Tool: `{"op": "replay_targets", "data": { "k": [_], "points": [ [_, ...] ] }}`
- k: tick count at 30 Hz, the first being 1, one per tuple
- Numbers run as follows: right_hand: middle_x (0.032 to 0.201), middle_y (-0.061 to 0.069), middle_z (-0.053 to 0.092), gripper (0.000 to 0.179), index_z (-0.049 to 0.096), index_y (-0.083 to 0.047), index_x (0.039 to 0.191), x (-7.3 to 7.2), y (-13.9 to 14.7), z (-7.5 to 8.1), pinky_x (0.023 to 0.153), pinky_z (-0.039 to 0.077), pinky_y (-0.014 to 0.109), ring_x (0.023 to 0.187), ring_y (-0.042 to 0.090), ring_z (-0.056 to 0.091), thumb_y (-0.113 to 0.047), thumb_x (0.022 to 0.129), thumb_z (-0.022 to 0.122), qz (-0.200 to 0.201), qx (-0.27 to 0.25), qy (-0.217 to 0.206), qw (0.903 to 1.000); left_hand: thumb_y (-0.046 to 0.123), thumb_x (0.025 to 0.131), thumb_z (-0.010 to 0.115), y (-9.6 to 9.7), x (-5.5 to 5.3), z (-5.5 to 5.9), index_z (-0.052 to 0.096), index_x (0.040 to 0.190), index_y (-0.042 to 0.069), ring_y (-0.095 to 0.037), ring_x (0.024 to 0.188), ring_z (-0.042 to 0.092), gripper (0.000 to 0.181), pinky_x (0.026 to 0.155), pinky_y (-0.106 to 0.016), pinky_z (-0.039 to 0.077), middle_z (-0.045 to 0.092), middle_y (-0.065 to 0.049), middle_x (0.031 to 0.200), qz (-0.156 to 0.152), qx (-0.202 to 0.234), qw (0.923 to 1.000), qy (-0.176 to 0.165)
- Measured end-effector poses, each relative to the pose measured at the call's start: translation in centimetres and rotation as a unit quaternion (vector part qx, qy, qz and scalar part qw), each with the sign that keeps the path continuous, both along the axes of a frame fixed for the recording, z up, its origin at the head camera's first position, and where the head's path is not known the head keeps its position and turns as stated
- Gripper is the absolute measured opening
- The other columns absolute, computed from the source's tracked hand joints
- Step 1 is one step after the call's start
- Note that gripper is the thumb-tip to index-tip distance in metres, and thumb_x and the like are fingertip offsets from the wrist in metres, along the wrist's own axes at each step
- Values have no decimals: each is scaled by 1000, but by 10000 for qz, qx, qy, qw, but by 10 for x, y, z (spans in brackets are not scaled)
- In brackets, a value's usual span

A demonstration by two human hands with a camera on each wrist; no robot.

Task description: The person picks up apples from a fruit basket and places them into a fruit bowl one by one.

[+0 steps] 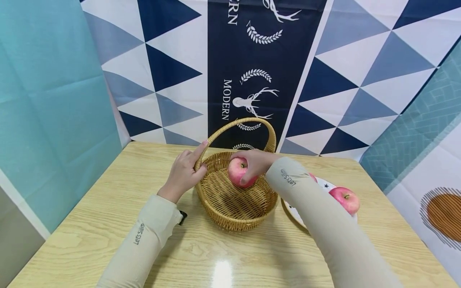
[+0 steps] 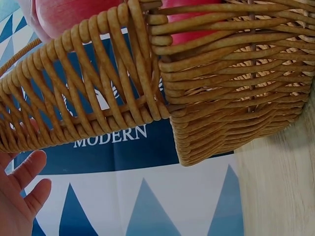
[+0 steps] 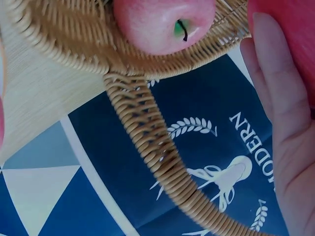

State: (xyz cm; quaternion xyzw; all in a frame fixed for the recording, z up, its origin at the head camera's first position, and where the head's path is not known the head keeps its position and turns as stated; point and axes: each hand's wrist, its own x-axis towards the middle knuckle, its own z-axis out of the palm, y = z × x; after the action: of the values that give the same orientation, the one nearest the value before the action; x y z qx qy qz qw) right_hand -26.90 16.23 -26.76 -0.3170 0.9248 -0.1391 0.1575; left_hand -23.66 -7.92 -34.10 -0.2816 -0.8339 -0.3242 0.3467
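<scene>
A round wicker basket (image 1: 216,208) with a tall arched handle (image 1: 248,120) stands on the table. My left hand (image 1: 183,170) holds the handle near its left base, thumb and index finger on it; other fingers are apart from it in the left wrist view. Inside the basket, my right hand (image 1: 257,160) grips a pink-red apple (image 1: 235,171) from above. Another apple (image 3: 157,22) lies in the basket by the handle's other base; in the head view the right hand and wrist hide it.
Right of the basket is a white plate (image 1: 325,185) with star marks, partly behind the right sleeve. An apple (image 1: 345,200) sits on it, and the edge of another apple (image 1: 313,177) shows. A patterned cloth (image 1: 173,80) hangs behind the wooden table (image 1: 108,200).
</scene>
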Motion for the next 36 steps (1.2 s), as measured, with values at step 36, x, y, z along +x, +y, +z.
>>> {"op": "replay_targets", "data": {
  "k": [36],
  "points": [
    [106, 1, 60, 75, 54, -3, 128, 40, 76, -27, 79, 48, 32, 93, 17, 55, -22, 59, 77, 326, -433, 137, 9984, 14, 80, 53, 1, 6, 1, 47, 142, 10, -29, 72, 46, 63, 65, -42, 37, 46, -6, 63, 12, -37, 9996, -265]
  ]
}}
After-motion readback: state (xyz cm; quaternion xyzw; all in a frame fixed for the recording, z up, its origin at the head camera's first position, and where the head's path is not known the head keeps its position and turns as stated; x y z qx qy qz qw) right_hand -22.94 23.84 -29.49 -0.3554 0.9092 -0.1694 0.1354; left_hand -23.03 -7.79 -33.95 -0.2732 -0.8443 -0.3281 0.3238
